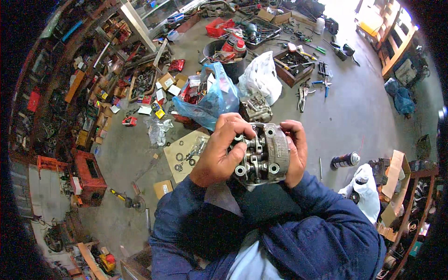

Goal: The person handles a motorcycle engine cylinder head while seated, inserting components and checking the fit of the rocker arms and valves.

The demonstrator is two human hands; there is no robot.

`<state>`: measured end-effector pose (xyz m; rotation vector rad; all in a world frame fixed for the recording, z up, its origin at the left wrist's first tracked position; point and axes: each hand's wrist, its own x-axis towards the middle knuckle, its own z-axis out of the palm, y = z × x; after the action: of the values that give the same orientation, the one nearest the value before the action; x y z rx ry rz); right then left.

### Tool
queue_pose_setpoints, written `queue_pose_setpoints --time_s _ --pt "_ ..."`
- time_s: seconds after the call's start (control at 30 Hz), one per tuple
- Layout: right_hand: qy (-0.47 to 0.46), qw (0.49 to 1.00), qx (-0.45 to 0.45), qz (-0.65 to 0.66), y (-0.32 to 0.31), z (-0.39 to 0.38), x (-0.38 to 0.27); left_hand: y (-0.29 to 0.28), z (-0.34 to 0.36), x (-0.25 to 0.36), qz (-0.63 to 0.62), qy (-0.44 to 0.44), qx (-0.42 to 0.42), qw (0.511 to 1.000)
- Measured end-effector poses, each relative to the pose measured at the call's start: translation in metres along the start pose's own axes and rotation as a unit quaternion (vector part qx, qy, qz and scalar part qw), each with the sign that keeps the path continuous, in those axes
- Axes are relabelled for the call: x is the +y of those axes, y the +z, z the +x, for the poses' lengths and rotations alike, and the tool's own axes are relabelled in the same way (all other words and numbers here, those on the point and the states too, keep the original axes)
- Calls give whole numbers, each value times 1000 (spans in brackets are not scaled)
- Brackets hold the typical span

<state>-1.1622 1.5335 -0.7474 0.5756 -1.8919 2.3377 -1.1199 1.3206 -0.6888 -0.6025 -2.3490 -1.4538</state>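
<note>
My left hand (221,154) grips the left side of a silver metal engine part (275,149), a cast housing with rocker arms and bolt bosses, fingers curled over its top edge. My right hand (295,154) holds the same part from the right, fingers wrapped along that side. The part is raised above my lap in the middle of the view. Just beyond it lie a second cast metal piece (256,108) and a sheet of cardboard (173,156) with rings (178,166) and small parts on it.
Around me on the floor are a blue bag (217,100), a white bag (261,74), a black bucket (214,50), a wooden tool box (294,67), scattered pliers (302,95), a spray can (345,159) and a red metal box (88,177). Cluttered shelving lines both sides.
</note>
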Motion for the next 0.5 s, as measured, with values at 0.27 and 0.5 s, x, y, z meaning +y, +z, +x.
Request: queue_pose_setpoints --time_s 0.27,0.5 --pt "1 1000 0 -9 1 1 -11 3 -1 11 54 15 6 998" --pt "-8 1000 1 -11 1 -2 -4 -1 -3 19 64 12 1 998"
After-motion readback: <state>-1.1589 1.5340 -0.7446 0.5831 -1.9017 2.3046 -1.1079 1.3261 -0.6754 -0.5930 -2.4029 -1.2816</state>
